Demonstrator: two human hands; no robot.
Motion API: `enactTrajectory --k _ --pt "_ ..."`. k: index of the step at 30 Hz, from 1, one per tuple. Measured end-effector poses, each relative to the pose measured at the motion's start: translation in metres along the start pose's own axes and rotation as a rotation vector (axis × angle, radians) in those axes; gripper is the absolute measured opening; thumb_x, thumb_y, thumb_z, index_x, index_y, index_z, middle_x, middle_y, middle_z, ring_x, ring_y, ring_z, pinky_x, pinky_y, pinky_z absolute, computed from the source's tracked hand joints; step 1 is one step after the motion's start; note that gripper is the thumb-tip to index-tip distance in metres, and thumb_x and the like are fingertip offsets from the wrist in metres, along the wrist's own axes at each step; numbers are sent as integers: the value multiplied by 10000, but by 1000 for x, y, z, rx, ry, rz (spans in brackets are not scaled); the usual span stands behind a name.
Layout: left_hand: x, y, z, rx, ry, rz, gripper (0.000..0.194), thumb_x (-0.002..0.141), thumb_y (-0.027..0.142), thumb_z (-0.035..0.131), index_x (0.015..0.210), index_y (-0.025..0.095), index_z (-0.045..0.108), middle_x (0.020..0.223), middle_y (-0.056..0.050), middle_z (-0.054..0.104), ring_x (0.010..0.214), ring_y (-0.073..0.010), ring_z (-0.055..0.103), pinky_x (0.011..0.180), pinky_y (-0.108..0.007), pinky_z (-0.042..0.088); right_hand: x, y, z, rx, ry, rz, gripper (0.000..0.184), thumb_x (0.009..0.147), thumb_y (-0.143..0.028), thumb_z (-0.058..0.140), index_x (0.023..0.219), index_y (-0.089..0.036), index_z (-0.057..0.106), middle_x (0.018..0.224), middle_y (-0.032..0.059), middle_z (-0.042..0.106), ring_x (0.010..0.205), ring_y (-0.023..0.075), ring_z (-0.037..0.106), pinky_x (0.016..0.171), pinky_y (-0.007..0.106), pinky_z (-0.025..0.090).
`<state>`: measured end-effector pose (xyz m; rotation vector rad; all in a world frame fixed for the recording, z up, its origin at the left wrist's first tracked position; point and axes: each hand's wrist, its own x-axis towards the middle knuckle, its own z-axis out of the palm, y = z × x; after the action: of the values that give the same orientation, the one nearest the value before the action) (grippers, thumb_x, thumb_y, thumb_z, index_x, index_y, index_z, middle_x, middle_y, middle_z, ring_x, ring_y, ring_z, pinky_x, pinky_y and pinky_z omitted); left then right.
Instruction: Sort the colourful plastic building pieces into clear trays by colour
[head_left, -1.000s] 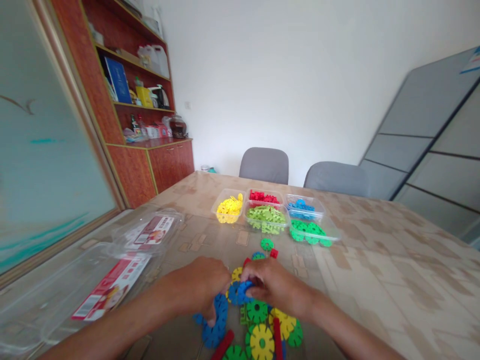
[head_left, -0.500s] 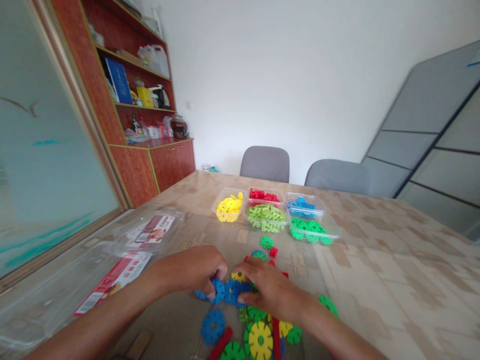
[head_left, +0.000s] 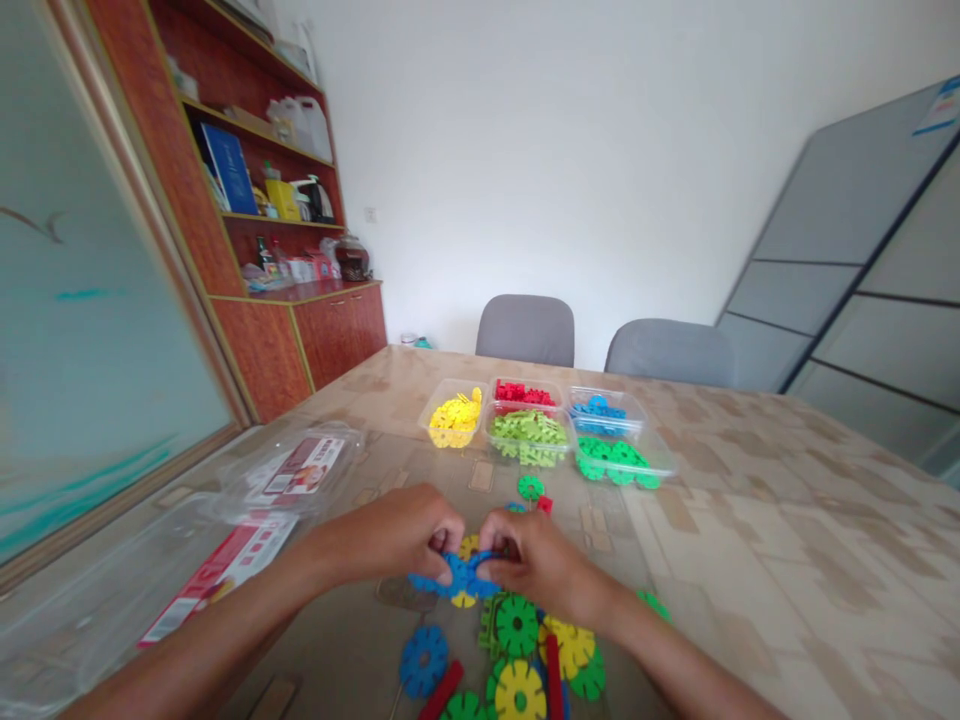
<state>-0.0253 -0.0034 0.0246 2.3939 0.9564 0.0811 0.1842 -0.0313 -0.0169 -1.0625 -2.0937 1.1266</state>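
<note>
Left hand [head_left: 394, 535], right hand [head_left: 534, 565] grip blue gear piece [head_left: 457, 575]; five clear tubs [head_left: 450, 382] beyond.

Worn on the person's head, the one camera faces forward and down across the tabletop [head_left: 720, 560], sitting close above the left hand [head_left: 394, 535] and right hand [head_left: 536, 565], with the grey chairs [head_left: 525, 330] and white wall [head_left: 540, 170] farther off.

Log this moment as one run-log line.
left hand: gripping blue discs | right hand: gripping blue discs | nearby: green gear, yellow gear, red bar

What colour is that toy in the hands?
The plastic toy piece is blue, best in the head view.
</note>
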Motion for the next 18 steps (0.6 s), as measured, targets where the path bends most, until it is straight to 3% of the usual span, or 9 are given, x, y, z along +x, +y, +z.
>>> enactTrajectory --k 4,9,13,18 --pt "8 -5 2 -241 88 20 62 708 201 690 719 158 647 587 60 571 549 -91 494 494 -183 290 3 3 -7 134 -5 58 162 827 -289 606 813 -191 478 633 -85 476 428 41 433 394 155 310" --pt "18 -12 8 -396 172 -3 157 732 268 667 716 147 569 585 64 503 533 -85 459 467 -168 324 3 8 -6 434 -36 78 410 776 -564 626 878 -200 466 612 -85 518 403 51 493 356 152 338" --pt "22 -12 13 -507 190 -42 214 766 354 625 769 165 525 609 64 490 475 -89 469 373 -165 370 4 9 -5 511 -28 69 434 740 -562 672 881 -198 482 686 -58 560 464 64 542 390 165 384" --pt "27 -10 23 -585 234 -41 253 822 402 579 781 170 486 585 63 519 438 -78 486 380 -168 415 6 11 -2 488 30 35 436 666 -486 765 843 -200 487 764 -38 577 507 62 504 415 173 384"
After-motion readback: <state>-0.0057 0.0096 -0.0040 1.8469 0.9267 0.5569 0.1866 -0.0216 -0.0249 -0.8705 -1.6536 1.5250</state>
